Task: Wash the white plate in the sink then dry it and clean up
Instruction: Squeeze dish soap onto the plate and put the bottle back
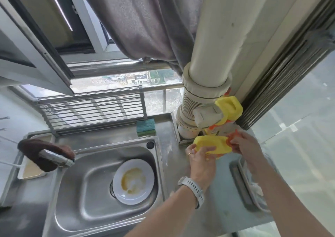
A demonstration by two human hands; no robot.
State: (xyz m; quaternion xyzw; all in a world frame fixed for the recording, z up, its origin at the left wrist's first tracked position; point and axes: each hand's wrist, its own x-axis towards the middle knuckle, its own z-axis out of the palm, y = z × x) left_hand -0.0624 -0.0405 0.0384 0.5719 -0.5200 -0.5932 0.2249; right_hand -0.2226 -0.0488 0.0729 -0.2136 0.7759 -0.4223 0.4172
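A white plate (pixel 135 181) smeared with yellow-brown sauce lies in the steel sink (pixel 87 197), over the drain at the right side. Right of the sink, my left hand (pixel 200 161) holds a yellow detergent bottle (pixel 211 144) by its body. My right hand (pixel 246 144) grips the bottle's orange cap end. A green and blue sponge (pixel 146 127) rests on the counter behind the sink. A brown cloth (pixel 45 152) hangs over the tap (pixel 56 158) at the left.
A second yellow bottle (pixel 229 108) stands behind, beside a thick white drain pipe (pixel 204 84). A metal rack (pixel 94 110) lines the window. A cream tray (pixel 30 170) sits left of the sink. A grey curtain (pixel 145 23) hangs above.
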